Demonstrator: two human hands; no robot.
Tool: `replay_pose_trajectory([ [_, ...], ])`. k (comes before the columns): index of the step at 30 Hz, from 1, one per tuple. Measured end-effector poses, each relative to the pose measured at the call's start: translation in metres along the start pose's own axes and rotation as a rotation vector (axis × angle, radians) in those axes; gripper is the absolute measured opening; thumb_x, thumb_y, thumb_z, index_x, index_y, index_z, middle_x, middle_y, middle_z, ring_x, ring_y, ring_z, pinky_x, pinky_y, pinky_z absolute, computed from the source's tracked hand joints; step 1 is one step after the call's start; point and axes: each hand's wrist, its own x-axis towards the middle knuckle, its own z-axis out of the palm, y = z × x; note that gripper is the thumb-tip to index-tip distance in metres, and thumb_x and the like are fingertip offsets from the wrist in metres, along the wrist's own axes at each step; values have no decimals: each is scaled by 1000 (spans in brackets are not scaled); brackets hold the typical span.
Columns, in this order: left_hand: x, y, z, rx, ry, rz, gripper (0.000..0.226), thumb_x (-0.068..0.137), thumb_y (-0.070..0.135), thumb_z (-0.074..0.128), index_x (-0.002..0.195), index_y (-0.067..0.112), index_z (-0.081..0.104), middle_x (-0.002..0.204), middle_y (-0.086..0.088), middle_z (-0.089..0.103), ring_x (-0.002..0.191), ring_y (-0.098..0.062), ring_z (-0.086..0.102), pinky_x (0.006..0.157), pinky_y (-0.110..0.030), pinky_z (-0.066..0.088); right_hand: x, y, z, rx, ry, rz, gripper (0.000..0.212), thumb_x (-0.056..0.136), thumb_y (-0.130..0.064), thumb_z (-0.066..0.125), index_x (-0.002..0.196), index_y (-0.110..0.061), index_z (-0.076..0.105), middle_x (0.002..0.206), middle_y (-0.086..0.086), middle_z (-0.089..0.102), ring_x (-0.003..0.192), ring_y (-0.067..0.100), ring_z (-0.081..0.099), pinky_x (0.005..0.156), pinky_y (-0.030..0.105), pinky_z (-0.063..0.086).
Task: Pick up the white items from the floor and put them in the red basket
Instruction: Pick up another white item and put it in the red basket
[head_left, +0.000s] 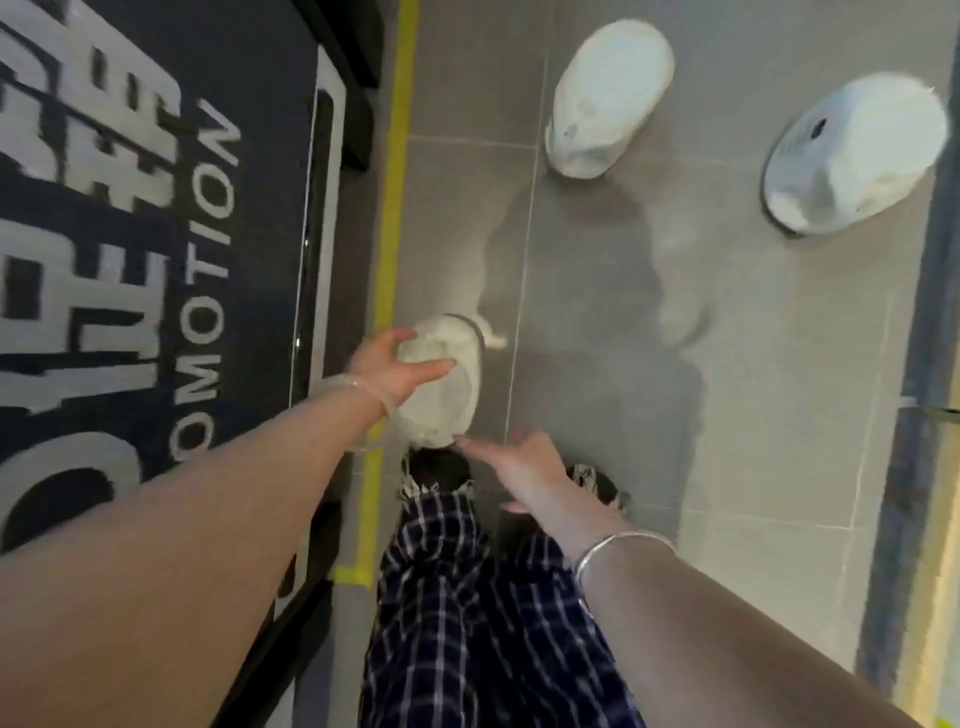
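Note:
My left hand (397, 366) grips a white cap (448, 387) low over the grey tiled floor, just ahead of my feet. Its fingers wrap the cap's upper left part. My right hand (514, 465) is spread beside the cap's near edge, fingertips touching or almost touching it, holding nothing. Two more white caps lie on the floor farther off: one cap (608, 98) at top centre and another cap (852, 153) at the top right. No red basket is in view.
A dark mat (156, 234) with large pale lettering covers the floor on the left, edged by a yellow tape line (389, 223). My checked trouser leg (467, 597) and dark shoes are below the hands. A dark strip (930, 338) runs along the right edge.

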Motion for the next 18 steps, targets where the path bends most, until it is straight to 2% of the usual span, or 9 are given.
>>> replay_pose_trajectory([
  [2, 38, -9, 16, 72, 7, 28, 74, 76, 30, 75, 140, 16, 38, 143, -11, 41, 130, -26, 42, 102, -29, 36, 42, 8, 19, -2, 0, 39, 88, 74, -45, 76, 140, -5, 34, 136, 12, 48, 120, 29, 50, 99, 44, 47],
  [6, 101, -28, 41, 125, 2, 70, 81, 76, 34, 75, 143, 23, 31, 146, -10, 33, 133, -25, 36, 105, -27, 32, 109, 24, 54, 49, 19, 106, 92, 65, -58, 76, 130, -4, 42, 128, 12, 55, 115, 30, 55, 95, 46, 50],
  [9, 137, -50, 51, 133, 16, 58, 86, 73, 39, 76, 143, 24, 29, 146, -7, 34, 133, -25, 37, 105, -29, 33, 148, 37, 70, 232, 18, 126, 89, 68, -54, 76, 132, -4, 39, 127, 10, 54, 112, 27, 54, 97, 43, 48],
  [12, 153, -70, 54, 184, 15, 65, 89, 69, 43, 78, 142, 26, 30, 143, -4, 40, 130, -25, 41, 104, -32, 36, 167, 45, 80, 441, -32, 95, 69, 75, -42, 75, 125, -3, 48, 109, 5, 62, 94, 18, 60, 87, 32, 52],
  [15, 158, -79, 49, 275, -27, 95, 92, 67, 45, 78, 143, 29, 28, 143, -2, 40, 128, -26, 43, 102, -39, 42, 176, 48, 81, 499, -30, 73, 71, 71, -44, 78, 123, -1, 53, 113, 8, 66, 99, 22, 65, 90, 36, 54],
  [16, 158, -78, 47, 293, -43, 91, 93, 67, 46, 78, 143, 30, 26, 143, -2, 39, 126, -28, 44, 98, -42, 46, 175, 47, 76, 450, -24, 60, 71, 72, -45, 77, 123, -1, 53, 113, 8, 66, 95, 21, 66, 83, 33, 56],
  [18, 157, -74, 42, 301, -74, 49, 96, 67, 45, 78, 145, 31, 23, 144, 0, 39, 124, -30, 46, 87, -48, 53, 175, 41, 61, 329, -14, 3, 63, 76, -45, 72, 119, -3, 54, 105, 4, 66, 81, 11, 63, 61, 18, 52],
])
